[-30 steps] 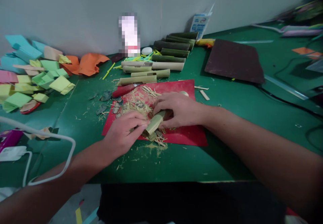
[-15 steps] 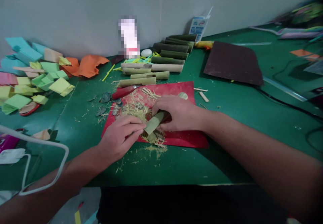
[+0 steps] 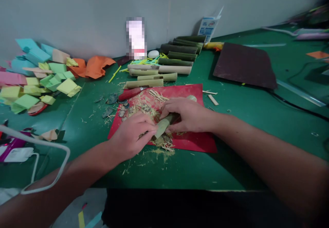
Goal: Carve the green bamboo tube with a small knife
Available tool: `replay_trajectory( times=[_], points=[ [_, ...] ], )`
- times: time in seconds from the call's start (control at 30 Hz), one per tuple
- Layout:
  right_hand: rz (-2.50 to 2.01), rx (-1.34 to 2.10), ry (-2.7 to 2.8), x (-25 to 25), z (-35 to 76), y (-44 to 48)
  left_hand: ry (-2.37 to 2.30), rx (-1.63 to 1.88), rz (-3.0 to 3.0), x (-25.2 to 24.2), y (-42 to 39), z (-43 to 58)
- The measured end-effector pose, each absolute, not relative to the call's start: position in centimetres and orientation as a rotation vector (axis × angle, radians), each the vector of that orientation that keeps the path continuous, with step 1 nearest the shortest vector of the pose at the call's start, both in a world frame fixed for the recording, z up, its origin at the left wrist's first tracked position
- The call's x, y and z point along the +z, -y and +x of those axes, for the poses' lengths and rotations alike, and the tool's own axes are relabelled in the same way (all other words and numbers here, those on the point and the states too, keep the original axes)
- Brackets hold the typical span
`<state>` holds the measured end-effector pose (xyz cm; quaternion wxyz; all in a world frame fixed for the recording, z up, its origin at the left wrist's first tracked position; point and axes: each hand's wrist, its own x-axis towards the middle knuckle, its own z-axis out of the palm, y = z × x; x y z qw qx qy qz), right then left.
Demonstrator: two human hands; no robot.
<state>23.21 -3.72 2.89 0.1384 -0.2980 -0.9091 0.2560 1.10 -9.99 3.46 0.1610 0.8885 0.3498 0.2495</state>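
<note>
A short pale-green piece of bamboo (image 3: 162, 126) lies slanted above a red sheet (image 3: 196, 144). My right hand (image 3: 189, 115) is closed around its far part, fingers on one side and thumb on the other. At its near left end, my left hand (image 3: 133, 134) is closed, the fingertips pinched against the bamboo's edge. Whether anything small sits between those fingertips is hidden. Shavings and pale dust (image 3: 164, 151) lie under and around both hands. Behind them rests a knife with a red handle (image 3: 130, 93) at the sheet's back left corner.
Several bamboo tubes (image 3: 177, 69) lie in a row behind the sheet. A phone (image 3: 136, 38) and a drink carton (image 3: 207, 29) stand by the wall. Folded coloured papers (image 3: 28, 101) are piled left, a dark brown sheet (image 3: 244, 65) lies right. A white cable (image 3: 67, 154) loops near my left forearm.
The whole view has shifted slightly, so things appear further right. Both hands keep their hold on the bamboo, which looks turned a little.
</note>
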Motion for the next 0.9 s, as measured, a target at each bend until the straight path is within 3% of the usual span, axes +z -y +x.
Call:
replay_trajectory(
  times=[0.9],
  points=[
    [-0.937, 0.728, 2.596, 2.9, 23.2, 4.0, -1.037, 0.813, 2.418, 2.5, 8.9, 2.7]
  ],
)
